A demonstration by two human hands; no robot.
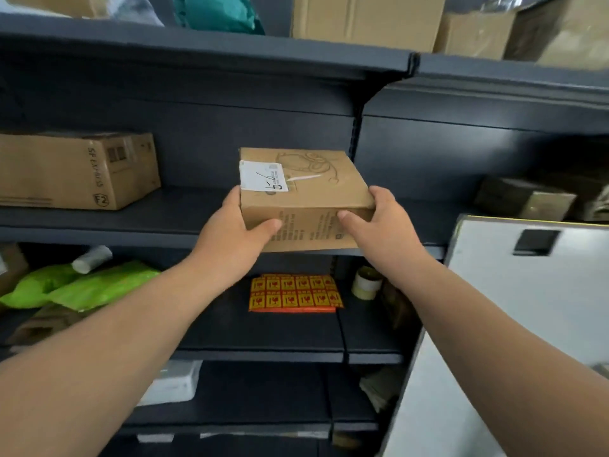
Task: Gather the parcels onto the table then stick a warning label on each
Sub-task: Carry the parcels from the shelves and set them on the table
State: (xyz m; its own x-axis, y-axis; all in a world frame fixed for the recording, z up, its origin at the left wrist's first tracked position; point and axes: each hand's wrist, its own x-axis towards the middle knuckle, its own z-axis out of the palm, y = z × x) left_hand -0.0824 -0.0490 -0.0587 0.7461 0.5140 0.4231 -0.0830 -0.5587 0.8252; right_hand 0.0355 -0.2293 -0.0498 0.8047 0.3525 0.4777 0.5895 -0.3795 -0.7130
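Cardboard, brown and printed, forms the parcel (303, 192), which is gripped from both sides at the front edge of the middle shelf (164, 214) of a dark shelving unit. It is clasped at its left side by the left hand (237, 232), with the thumb laid across the front face and the fingers wrapped round the side. Its right front corner is clasped by the right hand (379, 222) in the same manner. Whether the parcel's base rests on the shelf or is lifted clear cannot be told. A white shipping label (262, 176) with handwriting is stuck on its top, near the left edge. On the shelf below, directly under the parcel, a sheet of yellow and red warning labels (295, 293) is laid flat, and a roll of tape (366, 282) is stood just beside it on the right. A larger cardboard box (75, 171) is set at the left of the middle shelf, well apart from the parcel. Green mailer bags (79, 285) are piled at the left of the lower shelf. More boxes (365, 18) are stacked on the top shelf, and a white surface (527, 291) is seen at the right.
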